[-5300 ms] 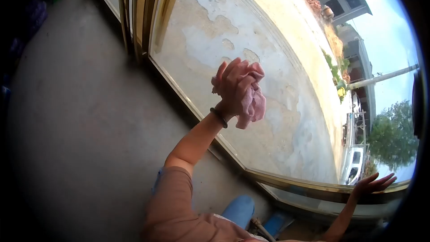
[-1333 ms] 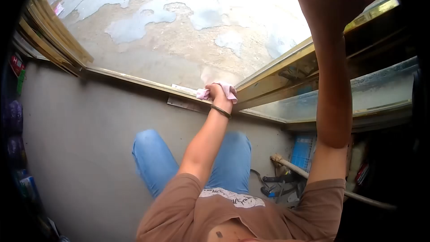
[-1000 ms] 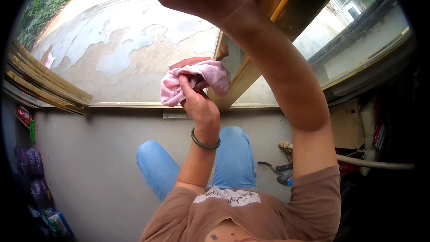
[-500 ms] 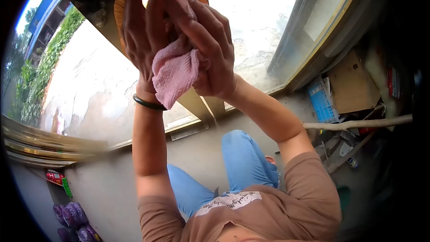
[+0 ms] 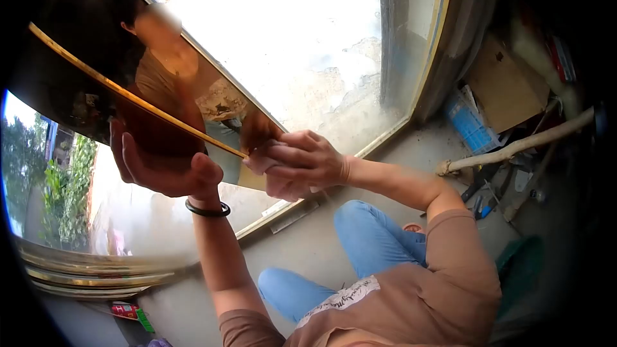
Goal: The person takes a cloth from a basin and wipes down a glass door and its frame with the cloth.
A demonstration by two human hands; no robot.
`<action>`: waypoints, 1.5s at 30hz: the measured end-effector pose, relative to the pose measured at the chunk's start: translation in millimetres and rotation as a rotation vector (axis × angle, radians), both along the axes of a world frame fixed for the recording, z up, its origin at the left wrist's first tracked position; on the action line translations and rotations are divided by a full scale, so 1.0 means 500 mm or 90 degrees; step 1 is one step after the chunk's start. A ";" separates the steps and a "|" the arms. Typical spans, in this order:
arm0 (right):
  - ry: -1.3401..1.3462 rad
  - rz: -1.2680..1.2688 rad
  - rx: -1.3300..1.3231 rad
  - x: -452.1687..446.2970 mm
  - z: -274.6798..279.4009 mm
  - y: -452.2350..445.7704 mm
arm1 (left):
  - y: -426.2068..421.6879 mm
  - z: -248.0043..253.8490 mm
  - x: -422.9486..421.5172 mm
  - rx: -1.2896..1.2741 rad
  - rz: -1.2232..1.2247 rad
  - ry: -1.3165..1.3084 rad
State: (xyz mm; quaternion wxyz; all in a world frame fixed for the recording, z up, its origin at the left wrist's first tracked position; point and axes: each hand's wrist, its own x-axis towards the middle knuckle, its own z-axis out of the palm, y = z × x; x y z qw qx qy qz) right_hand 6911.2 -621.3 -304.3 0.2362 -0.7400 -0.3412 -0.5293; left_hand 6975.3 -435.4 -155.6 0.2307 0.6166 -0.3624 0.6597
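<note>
My right hand (image 5: 312,164) is closed around a crumpled pink cloth (image 5: 281,186). It presses the cloth near the lower end of a thin gold-coloured strip (image 5: 138,101) on a dark, shiny panel (image 5: 218,93). The panel mirrors a person in a brown top. To the left of the strip, my left hand (image 5: 167,170) is open, its palm turned up and fingers curved apart with nothing in them. A dark bangle (image 5: 209,209) circles the left wrist. Whether the left hand touches the panel, I cannot tell.
A glass pane (image 5: 308,58) in a metal frame stands ahead, with bright ground beyond. On the right are a cardboard piece (image 5: 504,83), a blue basket (image 5: 471,122) and a wooden stick (image 5: 520,146). Stacked metal strips (image 5: 96,270) lie at lower left.
My hands were together around the cloth higher up. They have come apart and lowered: the left, now without cloth, has moved left; the right keeps the cloth at the strip. The view has shifted.
</note>
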 end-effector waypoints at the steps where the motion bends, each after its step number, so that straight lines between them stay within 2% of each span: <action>1: -0.029 0.023 0.053 0.017 0.059 -0.027 | -0.008 0.006 -0.007 -0.001 0.033 -0.012; 2: -0.212 -0.035 0.121 0.050 0.158 -0.046 | -0.016 0.009 -0.016 0.000 0.063 -0.021; 5: -0.355 -0.136 0.182 0.142 0.342 -0.074 | -0.009 0.018 -0.005 0.020 0.170 -0.073; 7: -0.332 -0.134 0.203 0.151 0.362 -0.034 | -0.013 0.021 -0.007 -0.001 0.099 -0.050; 9: -0.319 -0.135 0.230 0.149 0.356 -0.014 | 0.002 0.017 -0.017 0.023 0.141 -0.029; 10: -0.256 -0.136 0.269 0.133 0.300 0.009 | 0.001 0.009 -0.011 0.007 0.169 -0.020; 11: -0.198 -0.145 0.291 0.114 0.216 0.037 | -0.018 0.001 -0.011 -0.032 0.062 -0.025; 13: -0.085 -0.177 0.320 0.079 0.049 0.084 | 0.030 0.008 0.006 0.090 0.172 -0.085; 15: 0.031 -0.216 0.357 0.032 -0.097 0.112 | 0.015 0.006 -0.002 0.111 0.212 -0.061; 16: 0.098 -0.213 0.379 0.015 -0.183 0.126 | 0.033 0.005 0.003 0.125 0.289 -0.102; 17: 0.164 -0.208 0.399 0.003 -0.263 0.134 | 0.034 0.010 0.006 0.130 0.264 -0.113; 20: 0.380 -0.213 0.364 -0.043 -0.439 0.123 | 0.048 0.013 0.026 0.131 0.314 -0.171; 22: 0.396 -0.285 0.445 -0.064 -0.539 0.120 | 0.051 0.014 0.025 0.130 0.328 -0.177; 24: 0.720 -0.320 0.616 -0.064 -0.677 0.148 | 0.046 0.017 0.017 0.139 0.325 -0.160; 25: 0.886 -0.332 0.695 -0.065 -0.712 0.153 | 0.044 0.017 0.011 0.145 0.322 -0.144; 28: 0.756 -0.299 0.879 -0.054 -0.658 0.158 | 0.042 0.021 0.017 0.162 0.293 -0.158; 31: 0.753 -0.393 0.727 -0.065 -0.561 0.150 | 0.048 0.020 0.021 0.171 0.265 -0.150; 35: 0.694 -0.304 0.629 -0.063 -0.396 0.109 | 0.033 0.022 0.011 0.179 0.273 -0.134; 37: 0.556 -0.204 0.656 -0.061 -0.292 0.100 | 0.049 0.015 0.017 0.166 0.287 -0.111; 39: 0.436 -0.134 0.618 -0.059 -0.161 0.089 | 0.063 0.017 0.026 0.158 0.276 -0.100; 41: 0.265 -0.018 0.561 -0.034 -0.075 0.066 | 0.051 0.012 0.025 0.122 0.276 -0.069; 43: 0.122 0.038 0.517 0.001 -0.002 0.019 | 0.048 0.014 0.023 0.120 0.305 -0.070; 45: -0.044 0.012 0.517 0.018 0.073 -0.082 | 0.052 0.013 0.018 0.134 0.325 -0.080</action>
